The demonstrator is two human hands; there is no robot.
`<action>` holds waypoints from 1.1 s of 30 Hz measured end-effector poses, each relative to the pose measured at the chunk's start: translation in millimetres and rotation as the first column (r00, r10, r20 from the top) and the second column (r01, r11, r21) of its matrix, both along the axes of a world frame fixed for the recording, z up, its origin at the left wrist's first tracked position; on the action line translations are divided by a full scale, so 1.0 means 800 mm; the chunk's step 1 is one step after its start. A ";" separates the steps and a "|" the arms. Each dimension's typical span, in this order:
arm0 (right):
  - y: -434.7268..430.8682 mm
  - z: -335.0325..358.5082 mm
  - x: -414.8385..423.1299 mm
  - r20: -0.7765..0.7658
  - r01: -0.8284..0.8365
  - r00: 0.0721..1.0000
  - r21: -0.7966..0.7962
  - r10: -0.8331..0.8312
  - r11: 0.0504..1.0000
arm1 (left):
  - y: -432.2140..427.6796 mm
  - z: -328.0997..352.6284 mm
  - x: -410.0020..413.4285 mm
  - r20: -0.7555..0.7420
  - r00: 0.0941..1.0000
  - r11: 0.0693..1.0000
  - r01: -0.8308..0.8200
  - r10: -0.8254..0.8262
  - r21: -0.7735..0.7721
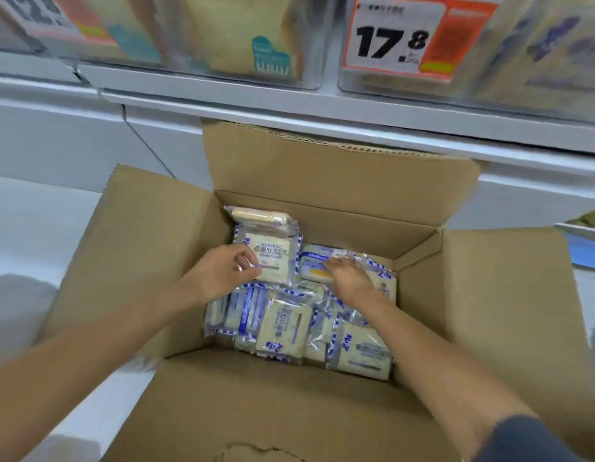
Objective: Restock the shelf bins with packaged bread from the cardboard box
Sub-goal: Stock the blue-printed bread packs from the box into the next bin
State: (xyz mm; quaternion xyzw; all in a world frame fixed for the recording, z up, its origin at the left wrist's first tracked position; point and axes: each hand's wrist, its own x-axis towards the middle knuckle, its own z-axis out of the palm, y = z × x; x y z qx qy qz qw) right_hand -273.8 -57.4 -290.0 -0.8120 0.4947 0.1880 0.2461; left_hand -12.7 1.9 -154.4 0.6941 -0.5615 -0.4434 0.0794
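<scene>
An open cardboard box (339, 195) stands below the shelf, holding several clear-wrapped bread packs with blue-and-white trim. My left hand (222, 271) pinches the lower edge of an upright bread pack (272, 258) at the box's back left. My right hand (348, 276) reaches onto another bread pack (318, 266) lying flat beside it, its fingers blurred so the grip is unclear. More packs (282, 328) fill the box floor nearer to me. Clear shelf bins (242, 38) with bread sit above.
A white shelf edge (289, 111) overhangs the box's back flap. A price tag reading 17.8 (396, 38) hangs on the right bin. The four box flaps spread outward. White floor lies left of the box.
</scene>
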 end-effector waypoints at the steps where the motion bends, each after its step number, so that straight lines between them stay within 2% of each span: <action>1: -0.002 0.000 0.001 -0.034 -0.057 0.998 -0.054 0.056 0.997 | 0.001 -0.001 0.002 0.000 1.000 1.000 -0.006 0.006 0.002; 3: -0.006 0.014 -0.001 -0.021 -0.082 0.997 -0.101 0.080 0.991 | 0.001 -0.002 0.003 -0.009 0.999 0.999 -0.036 0.036 -0.004; 6: -0.012 0.066 -0.016 0.178 0.096 0.980 -0.004 -0.094 0.995 | 0.001 0.001 -0.002 -0.077 0.992 0.995 -0.101 0.099 -0.021; 9: -0.019 0.130 -0.022 0.384 0.290 0.847 0.247 -0.368 0.925 | -0.003 0.008 -0.021 -0.178 0.977 0.990 -0.131 0.120 -0.053; 12: -0.020 0.178 -0.014 0.488 0.239 0.706 0.519 -0.514 0.821 | -0.005 0.025 -0.045 -0.289 0.951 0.994 -0.111 0.113 0.022; 15: -0.009 0.210 -0.009 0.550 0.184 0.628 0.582 -0.551 0.792 | -0.006 0.030 -0.049 -0.399 0.889 0.972 -0.178 0.226 0.153; 18: 0.001 0.221 -0.007 0.572 0.278 0.526 0.583 -0.629 0.763 | -0.001 0.044 -0.045 -0.393 0.862 0.946 -0.267 0.319 0.183; 21: 0.010 0.207 -0.003 0.569 0.328 0.474 0.594 -0.672 0.735 | 0.005 0.053 -0.037 -0.453 0.823 0.922 -0.202 0.343 0.332; 22: 0.016 0.195 -0.002 0.553 0.330 0.451 0.626 -0.700 0.707 | 0.007 0.052 -0.031 -0.463 0.817 0.921 -0.198 0.344 0.334; 24: 0.032 0.162 0.000 0.506 0.335 0.397 0.697 -0.766 0.634 | 0.012 0.045 -0.018 -0.438 0.813 0.920 -0.292 0.383 0.263; 25: 0.041 0.143 0.002 0.479 0.360 0.411 0.696 -0.776 0.621 | 0.015 0.038 -0.010 -0.421 0.804 0.908 -0.363 0.419 0.212; 26: 0.050 0.122 0.003 0.450 0.388 0.466 0.670 -0.762 0.633 | 0.019 0.033 -0.003 -0.422 0.789 0.894 -0.414 0.447 0.173; 28: 0.065 0.079 0.011 0.354 0.407 0.636 0.601 -0.686 0.688 | 0.028 0.023 0.012 -0.420 0.765 0.869 -0.473 0.488 0.147; 30: 0.079 0.048 0.027 0.273 0.342 0.776 0.575 -0.568 0.743 | 0.040 0.017 0.021 -0.406 0.770 0.866 -0.480 0.493 0.141; 33: 0.096 0.018 0.052 0.164 0.335 0.870 0.496 -0.465 0.801 | 0.052 0.009 0.028 -0.384 0.764 0.853 -0.493 0.518 0.170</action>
